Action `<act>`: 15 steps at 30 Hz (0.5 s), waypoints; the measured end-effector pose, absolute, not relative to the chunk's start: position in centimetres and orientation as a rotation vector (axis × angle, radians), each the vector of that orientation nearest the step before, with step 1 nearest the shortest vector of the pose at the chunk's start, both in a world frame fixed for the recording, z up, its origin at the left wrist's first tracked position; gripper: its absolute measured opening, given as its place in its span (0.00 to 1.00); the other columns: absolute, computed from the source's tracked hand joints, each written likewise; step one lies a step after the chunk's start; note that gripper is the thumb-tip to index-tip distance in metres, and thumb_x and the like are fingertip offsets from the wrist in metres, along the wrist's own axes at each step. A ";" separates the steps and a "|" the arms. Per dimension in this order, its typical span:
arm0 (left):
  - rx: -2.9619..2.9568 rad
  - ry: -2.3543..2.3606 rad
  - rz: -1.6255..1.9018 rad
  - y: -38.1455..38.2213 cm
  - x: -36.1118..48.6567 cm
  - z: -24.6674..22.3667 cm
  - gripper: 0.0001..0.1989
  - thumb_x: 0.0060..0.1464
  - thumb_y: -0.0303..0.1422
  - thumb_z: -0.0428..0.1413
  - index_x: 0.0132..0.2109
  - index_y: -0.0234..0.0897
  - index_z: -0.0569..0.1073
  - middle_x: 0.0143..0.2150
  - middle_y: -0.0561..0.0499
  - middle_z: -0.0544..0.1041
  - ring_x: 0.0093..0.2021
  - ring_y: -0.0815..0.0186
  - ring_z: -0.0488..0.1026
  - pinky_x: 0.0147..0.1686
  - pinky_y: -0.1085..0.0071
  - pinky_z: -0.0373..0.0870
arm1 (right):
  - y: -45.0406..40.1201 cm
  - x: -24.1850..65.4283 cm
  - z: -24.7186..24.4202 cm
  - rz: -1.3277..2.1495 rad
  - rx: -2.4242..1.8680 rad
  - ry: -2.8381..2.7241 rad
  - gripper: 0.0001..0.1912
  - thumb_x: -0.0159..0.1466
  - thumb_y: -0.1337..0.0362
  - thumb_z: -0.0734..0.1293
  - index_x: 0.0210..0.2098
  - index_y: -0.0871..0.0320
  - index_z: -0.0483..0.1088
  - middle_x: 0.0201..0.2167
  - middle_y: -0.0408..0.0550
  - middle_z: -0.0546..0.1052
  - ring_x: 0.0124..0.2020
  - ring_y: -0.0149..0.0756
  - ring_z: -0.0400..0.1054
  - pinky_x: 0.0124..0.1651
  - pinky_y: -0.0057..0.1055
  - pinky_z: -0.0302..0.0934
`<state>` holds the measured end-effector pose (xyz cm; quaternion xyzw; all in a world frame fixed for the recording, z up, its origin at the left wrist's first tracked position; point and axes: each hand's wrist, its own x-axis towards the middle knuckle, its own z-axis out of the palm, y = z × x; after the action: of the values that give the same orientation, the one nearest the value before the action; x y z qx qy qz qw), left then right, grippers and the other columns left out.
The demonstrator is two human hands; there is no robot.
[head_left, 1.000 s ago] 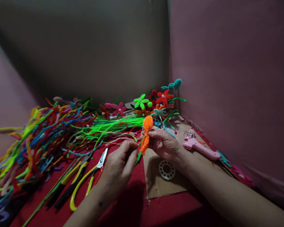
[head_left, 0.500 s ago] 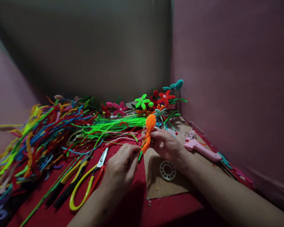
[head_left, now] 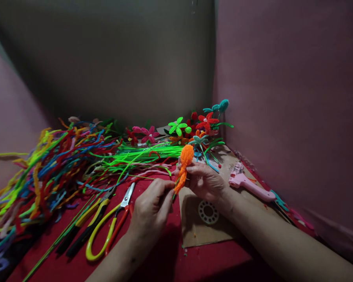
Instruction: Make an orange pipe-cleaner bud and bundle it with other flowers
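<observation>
Item: one orange piece (head_left: 186, 156), which I am holding raised over the surface (head_left: 161, 250), near the board (head_left: 194, 232). Right hand (head_left: 207, 183): thumb and fingers pinching its middle. Left hand (head_left: 150, 203): thumb and finger pinching its lower end — scissors (head_left: 125, 201) lying beside. Handling: seeming light, soft, bendable, hardly slippery; best gripped at the narrow neck, the head probably crushing easily. Appearance: fuzzy, bright — rounded head above, twisted tail slanting below.
</observation>
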<state>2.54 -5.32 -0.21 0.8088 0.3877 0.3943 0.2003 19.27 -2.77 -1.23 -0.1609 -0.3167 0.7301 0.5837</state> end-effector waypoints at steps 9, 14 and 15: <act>2.355 1.052 1.111 -5.4 2.5 -0.5 0.07 0.57 0.29 0.48 0.41 0.36 0.70 0.28 0.53 0.67 0.25 0.72 0.66 0.26 0.76 0.65 | -2.5 19.2 -1.8 1.687 -0.343 -0.711 0.12 0.48 0.67 0.74 0.32 0.63 0.73 0.26 0.45 0.78 0.27 0.30 0.72 0.33 0.26 0.66; 2.322 0.992 1.131 -5.6 2.8 -0.5 0.07 0.58 0.28 0.47 0.40 0.35 0.70 0.27 0.54 0.66 0.22 0.74 0.65 0.25 0.77 0.65 | -2.5 19.2 -2.1 1.723 -0.288 -0.663 0.12 0.47 0.69 0.75 0.31 0.63 0.73 0.25 0.43 0.78 0.28 0.29 0.73 0.34 0.24 0.67; 2.302 0.989 1.142 -5.7 2.9 -0.5 0.07 0.58 0.28 0.48 0.39 0.35 0.70 0.27 0.54 0.66 0.22 0.75 0.65 0.24 0.77 0.65 | -2.5 19.2 -2.1 1.727 -0.279 -0.663 0.12 0.47 0.69 0.75 0.31 0.63 0.73 0.25 0.43 0.78 0.28 0.29 0.72 0.34 0.24 0.67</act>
<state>2.92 -5.66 -0.49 0.8204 0.3525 0.4068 0.1928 19.18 -2.47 -2.13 -0.1200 -0.2851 0.7431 0.5934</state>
